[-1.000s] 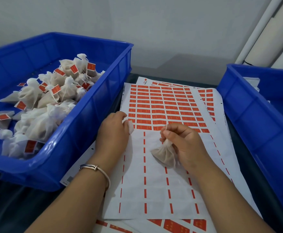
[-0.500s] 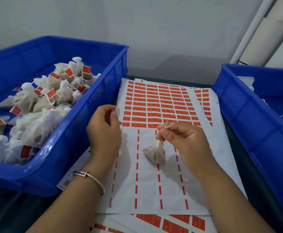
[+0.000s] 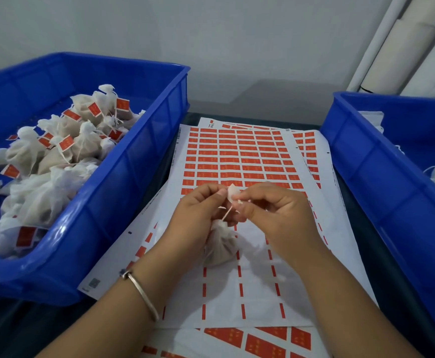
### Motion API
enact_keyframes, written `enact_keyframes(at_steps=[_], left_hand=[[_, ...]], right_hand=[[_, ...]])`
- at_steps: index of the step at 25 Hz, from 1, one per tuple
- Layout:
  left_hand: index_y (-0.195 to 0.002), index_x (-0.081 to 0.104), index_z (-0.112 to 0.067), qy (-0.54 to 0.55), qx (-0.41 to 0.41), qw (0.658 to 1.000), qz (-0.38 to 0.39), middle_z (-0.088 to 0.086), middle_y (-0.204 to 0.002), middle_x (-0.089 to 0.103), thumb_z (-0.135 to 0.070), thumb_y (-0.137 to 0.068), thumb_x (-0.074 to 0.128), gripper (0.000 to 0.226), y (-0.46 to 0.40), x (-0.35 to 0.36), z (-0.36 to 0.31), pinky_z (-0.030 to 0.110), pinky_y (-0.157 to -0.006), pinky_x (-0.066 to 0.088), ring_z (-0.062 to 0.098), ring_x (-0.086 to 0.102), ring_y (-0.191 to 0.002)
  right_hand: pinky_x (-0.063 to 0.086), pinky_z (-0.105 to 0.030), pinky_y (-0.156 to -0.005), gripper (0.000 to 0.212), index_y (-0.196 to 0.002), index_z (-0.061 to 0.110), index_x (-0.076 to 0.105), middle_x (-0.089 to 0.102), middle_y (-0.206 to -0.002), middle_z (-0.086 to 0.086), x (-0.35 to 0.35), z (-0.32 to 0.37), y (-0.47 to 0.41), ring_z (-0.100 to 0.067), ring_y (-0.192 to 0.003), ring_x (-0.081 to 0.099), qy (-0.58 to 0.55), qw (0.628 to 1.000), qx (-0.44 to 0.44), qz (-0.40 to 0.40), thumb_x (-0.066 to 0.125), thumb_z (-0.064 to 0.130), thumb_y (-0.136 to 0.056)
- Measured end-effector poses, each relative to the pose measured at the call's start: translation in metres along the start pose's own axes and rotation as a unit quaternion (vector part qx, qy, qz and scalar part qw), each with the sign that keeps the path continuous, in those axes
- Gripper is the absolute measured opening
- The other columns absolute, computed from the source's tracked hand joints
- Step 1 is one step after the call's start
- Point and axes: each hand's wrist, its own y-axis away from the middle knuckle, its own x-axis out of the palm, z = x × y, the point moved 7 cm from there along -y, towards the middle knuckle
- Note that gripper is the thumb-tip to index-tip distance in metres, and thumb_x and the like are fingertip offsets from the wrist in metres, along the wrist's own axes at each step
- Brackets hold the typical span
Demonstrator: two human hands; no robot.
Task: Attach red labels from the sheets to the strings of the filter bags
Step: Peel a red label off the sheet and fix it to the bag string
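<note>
We see both hands meeting above the label sheet (image 3: 239,161), which lies flat between two blue crates. Our left hand (image 3: 201,213) pinches a small label (image 3: 231,193) between thumb and forefinger; the label shows its pale back side to us, so we cannot tell its colour. Our right hand (image 3: 270,213) pinches the thin white string (image 3: 227,212) just beside that label, the other fingers curled. The string runs down to the filter bag (image 3: 220,245), which hangs under the two hands, partly behind the left palm, its bottom touching or almost touching the sheet; we cannot tell which. The lower part of the sheet carries only short red strips, while the far part holds full rows of red labels. The left crate (image 3: 123,182) holds a heap of filter bags with red labels (image 3: 64,143). In the right crate (image 3: 382,177) a few white bags show at the edge. A metal bracelet (image 3: 144,293) sits on the left wrist.
</note>
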Motion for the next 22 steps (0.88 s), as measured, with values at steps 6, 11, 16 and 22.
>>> enact_keyframes(at_steps=[6,11,16,22], left_hand=[[-0.087,0.066,-0.021,0.025,-0.064,0.997,-0.032,0.000,-0.073,0.071,-0.024,-0.094,0.052,0.017,0.002,0.000,0.005,0.023,-0.051,0.050,0.017,0.064,-0.056],[-0.085,0.066,-0.022,0.022,-0.063,0.996,-0.062,-0.003,-0.076,0.071,-0.025,-0.092,0.054,0.014,-0.001,-0.002,0.007,0.032,-0.072,0.055,0.021,0.068,-0.070],[-0.085,0.065,-0.022,0.017,-0.062,0.997,-0.046,-0.006,-0.069,0.070,-0.025,-0.092,0.055,0.012,-0.004,-0.002,0.008,0.033,-0.073,0.057,0.018,0.070,-0.064],[-0.079,0.069,-0.025,-0.025,-0.052,0.998,0.028,-0.003,-0.077,0.070,-0.028,-0.092,0.054,0.020,-0.001,0.004,0.008,0.022,-0.057,0.050,0.011,0.065,-0.060]], right_hand=[[0.048,-0.006,-0.072,0.020,-0.078,0.037,0.065,0.066,-0.087,0.019,-0.011,-0.020,-0.004,-0.001,-0.088,0.060,0.024,0.997,0.055,-0.058,0.066,0.019,-0.086],[0.048,-0.004,-0.068,0.019,-0.076,0.040,0.063,0.066,-0.073,0.030,-0.011,-0.026,-0.005,0.004,-0.085,0.062,0.014,0.994,0.081,-0.072,0.065,0.023,-0.085],[0.046,-0.001,-0.065,0.018,-0.075,0.038,0.063,0.064,-0.072,0.033,-0.012,-0.030,-0.005,0.007,-0.083,0.062,0.007,0.992,0.093,-0.081,0.065,0.023,-0.086],[0.040,0.003,-0.061,0.017,-0.075,0.038,0.061,0.061,-0.072,0.039,-0.014,-0.034,-0.004,0.017,-0.083,0.058,0.002,0.991,0.099,-0.088,0.065,0.025,-0.085]])
